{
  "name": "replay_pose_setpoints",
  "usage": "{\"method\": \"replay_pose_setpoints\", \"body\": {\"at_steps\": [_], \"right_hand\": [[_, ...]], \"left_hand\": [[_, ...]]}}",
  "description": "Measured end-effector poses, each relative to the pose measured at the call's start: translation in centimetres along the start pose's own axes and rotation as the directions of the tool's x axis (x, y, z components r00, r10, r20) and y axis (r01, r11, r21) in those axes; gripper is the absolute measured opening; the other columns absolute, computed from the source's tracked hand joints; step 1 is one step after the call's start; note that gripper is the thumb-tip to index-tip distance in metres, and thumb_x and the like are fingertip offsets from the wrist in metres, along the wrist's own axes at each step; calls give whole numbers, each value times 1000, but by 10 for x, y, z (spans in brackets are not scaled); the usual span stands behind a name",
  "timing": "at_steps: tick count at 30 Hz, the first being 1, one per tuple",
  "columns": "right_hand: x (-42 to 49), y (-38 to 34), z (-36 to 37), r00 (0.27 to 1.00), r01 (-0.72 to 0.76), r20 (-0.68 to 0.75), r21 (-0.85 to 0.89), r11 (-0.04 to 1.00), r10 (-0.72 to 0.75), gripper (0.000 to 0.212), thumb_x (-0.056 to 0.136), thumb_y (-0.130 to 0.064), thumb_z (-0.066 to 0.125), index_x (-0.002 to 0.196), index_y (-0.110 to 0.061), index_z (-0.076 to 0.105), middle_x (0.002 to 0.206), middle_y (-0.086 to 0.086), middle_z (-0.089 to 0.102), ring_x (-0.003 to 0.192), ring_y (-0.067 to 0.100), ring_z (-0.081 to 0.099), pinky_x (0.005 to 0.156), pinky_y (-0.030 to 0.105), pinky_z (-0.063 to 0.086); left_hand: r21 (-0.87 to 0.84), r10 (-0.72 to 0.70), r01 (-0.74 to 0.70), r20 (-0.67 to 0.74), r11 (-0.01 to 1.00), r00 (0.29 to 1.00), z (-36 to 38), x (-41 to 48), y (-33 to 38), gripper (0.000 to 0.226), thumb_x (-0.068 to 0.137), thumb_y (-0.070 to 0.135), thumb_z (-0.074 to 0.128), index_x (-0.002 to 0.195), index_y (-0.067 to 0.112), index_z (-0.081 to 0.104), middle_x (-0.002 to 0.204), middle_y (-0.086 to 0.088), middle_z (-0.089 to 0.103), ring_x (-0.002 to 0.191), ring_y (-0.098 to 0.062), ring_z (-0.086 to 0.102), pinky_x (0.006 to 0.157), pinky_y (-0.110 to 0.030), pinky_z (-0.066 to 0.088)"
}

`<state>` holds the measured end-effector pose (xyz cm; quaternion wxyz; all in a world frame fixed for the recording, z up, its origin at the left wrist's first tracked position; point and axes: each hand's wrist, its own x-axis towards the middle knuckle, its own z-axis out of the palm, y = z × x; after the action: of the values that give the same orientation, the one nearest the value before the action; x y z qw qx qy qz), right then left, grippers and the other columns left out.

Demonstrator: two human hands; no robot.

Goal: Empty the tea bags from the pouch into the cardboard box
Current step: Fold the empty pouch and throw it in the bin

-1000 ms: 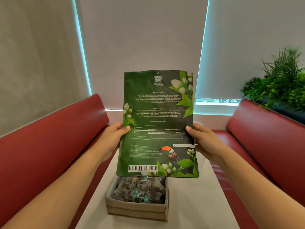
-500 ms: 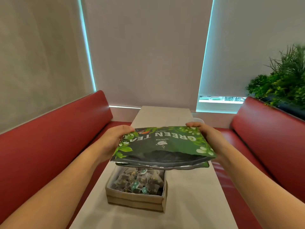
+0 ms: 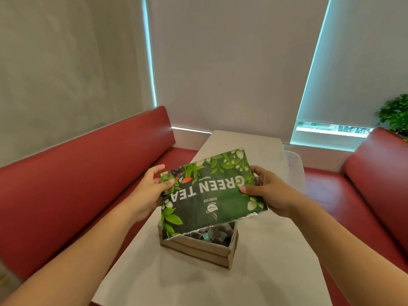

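- The green tea pouch (image 3: 209, 195) is up in the air between my two hands, tipped over so the "GREEN TEA" print reads upside down to me and the silvery open mouth points down toward me.
- That open edge hangs right over the cardboard box (image 3: 198, 250), covering most of its top from my view.
- Tea bags (image 3: 217, 234) are sitting in the box; I can see a bunch through the gap under the pouch's lip. Can't tell if any are left inside the pouch.
- My left hand (image 3: 148, 193) is pinching the pouch's left edge, thumb on the printed side.
- My right hand (image 3: 269, 193) grips the right edge the same way, thumb on top.
- The box sits on a pale table (image 3: 254, 279), roughly centred.
- Red bench seats (image 3: 77, 184) run down both sides of the table, and there's a leafy plant (image 3: 395, 113) off at the far right.
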<state>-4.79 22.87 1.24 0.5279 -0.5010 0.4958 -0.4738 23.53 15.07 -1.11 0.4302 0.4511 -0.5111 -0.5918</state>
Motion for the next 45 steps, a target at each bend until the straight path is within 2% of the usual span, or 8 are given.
{"method": "replay_pose_setpoints", "body": {"at_steps": [6,10,13,19,27,33,39,45], "right_hand": [[35,13,57,987,-15,152,-208,978,47,47,82,2,68,123,-13,51,113,17,68,98,34,68,88,50,54],[61,21,117,952,19,287,-394,919,103,41,77,-21,76,115,-19,60,110,11,70,96,30,69,88,50,54],[76,22,167,913,148,389,-598,788,123,35,80,-32,73,112,-22,63,102,-2,71,83,11,70,78,24,56],[124,59,282,855,300,512,-621,725,85,28,77,-25,76,83,-1,65,70,9,60,63,15,53,65,34,45],[173,130,426,845,268,524,-594,758,112,17,75,-25,77,68,-17,64,65,0,60,62,8,50,58,28,38],[191,208,508,806,282,574,-590,757,147,12,80,-16,72,91,-13,70,78,-2,65,74,11,57,57,6,36],[219,336,537,775,327,536,-794,512,336,56,83,-31,65,133,-16,47,130,11,53,119,30,49,101,35,39],[231,468,521,710,154,221,-975,159,669,86,83,-37,63,147,-33,7,158,9,-8,143,43,-3,111,60,19]], "left_hand": [[564,32,-24,-4,826,999,-59,-14,-10,50,82,38,69,128,29,50,123,7,50,117,-8,44,95,-29,35],[611,9,-97,145,786,989,-87,-20,-3,59,75,42,73,128,34,48,133,9,50,123,-6,45,102,-29,38],[685,100,-159,125,711,987,-114,-21,-1,61,74,37,77,126,39,46,128,13,55,118,-3,51,105,-32,40],[870,5,-150,167,469,986,-193,-24,2,45,76,32,76,118,34,59,111,19,63,101,1,57,90,-25,45],[991,-189,23,2,131,982,-324,-38,-44,12,83,37,64,93,32,64,88,11,61,89,-14,57,74,-36,49],[974,-283,161,-112,157,952,-406,-49,-128,13,85,38,57,94,29,61,85,5,61,87,-19,59,72,-37,49],[902,-341,362,-272,236,900,-456,-61,-248,22,88,31,51,107,22,59,102,-4,65,93,-26,61,70,-33,46],[696,-526,638,-426,331,737,-466,-79,-407,32,87,24,51,117,12,46,108,-15,63,97,-34,60,75,-37,46]]}}
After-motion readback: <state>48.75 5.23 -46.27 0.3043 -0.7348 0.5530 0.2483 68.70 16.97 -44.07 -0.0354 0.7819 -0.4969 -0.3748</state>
